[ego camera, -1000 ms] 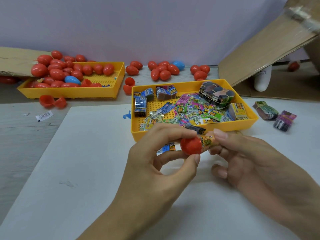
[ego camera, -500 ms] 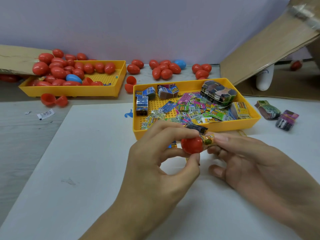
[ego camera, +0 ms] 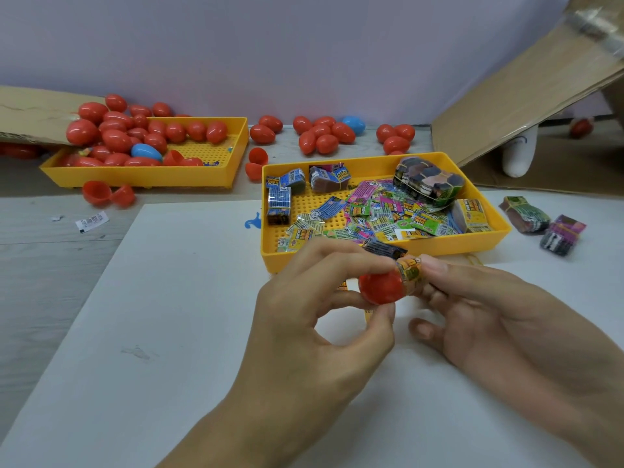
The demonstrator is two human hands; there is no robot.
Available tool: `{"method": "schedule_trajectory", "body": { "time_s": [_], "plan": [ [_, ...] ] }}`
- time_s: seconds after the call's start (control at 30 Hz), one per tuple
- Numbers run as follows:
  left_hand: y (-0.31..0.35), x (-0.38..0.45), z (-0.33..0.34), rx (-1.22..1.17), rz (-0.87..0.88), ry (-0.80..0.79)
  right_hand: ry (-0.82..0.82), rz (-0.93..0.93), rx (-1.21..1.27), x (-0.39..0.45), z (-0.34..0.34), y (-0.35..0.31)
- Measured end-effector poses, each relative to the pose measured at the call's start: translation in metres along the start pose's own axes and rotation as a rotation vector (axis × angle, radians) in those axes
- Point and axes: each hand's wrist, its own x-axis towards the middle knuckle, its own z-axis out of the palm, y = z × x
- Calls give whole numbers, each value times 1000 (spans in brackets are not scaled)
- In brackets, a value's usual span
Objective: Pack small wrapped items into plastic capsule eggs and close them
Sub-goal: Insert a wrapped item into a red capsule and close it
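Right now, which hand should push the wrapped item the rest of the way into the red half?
Right hand: its fingertips already pinch the wrapped item at the shell's mouth, while the left hand grips the red half.

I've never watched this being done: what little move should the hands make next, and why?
Probably the right hand should push the wrapped packet deeper into the red egg half that the left hand pinches. The packet sticks out of the half's open end, so the egg could not yet close.

bright, even light; edges warped, blurred.
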Motion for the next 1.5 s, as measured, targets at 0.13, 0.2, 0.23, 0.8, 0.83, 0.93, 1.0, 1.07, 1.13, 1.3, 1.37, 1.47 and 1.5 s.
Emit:
{"method": "schedule_trajectory", "body": {
  "time_s": [0.13,0.2,0.23,0.8,0.83,0.93,1.0,1.07,1.13,1.3,1.37,1.47,1.5],
  "plan": [
    [-1,-1,1,17,6,0,13,17,6,0,0,0],
    [-1,0,0,32,5,3,47,25,5,0,0,0],
    [-1,0,0,38,5,5,54,26,-2,-1,0,-1],
    [2,0,2,-43,-44,63,155,-69,-200,-11,11,-5],
    [2,-1,2,-58,-48,72,139,-82,-208,-11,11,-4],
    [0,-2,3,-73,-56,108,139,-106,-234,-12,11,-1],
    [-1,-3,3,-90,-61,133,138,-122,-242,-13,12,-1],
    [-1,-2,2,-117,-71,157,115,-159,-257,-13,13,-2],
    [-1,-2,1,-124,-64,178,132,-192,-257,-13,13,-3],
    [0,-3,2,-98,-7,194,156,-271,-264,-12,13,-1],
    [0,-4,3,-87,16,183,157,-259,-255,-11,12,-2],
    [2,-3,4,-52,68,171,140,-205,-209,-10,10,-4],
    [2,-4,4,-37,81,175,127,-176,-178,-10,8,-5]
  ]
}}
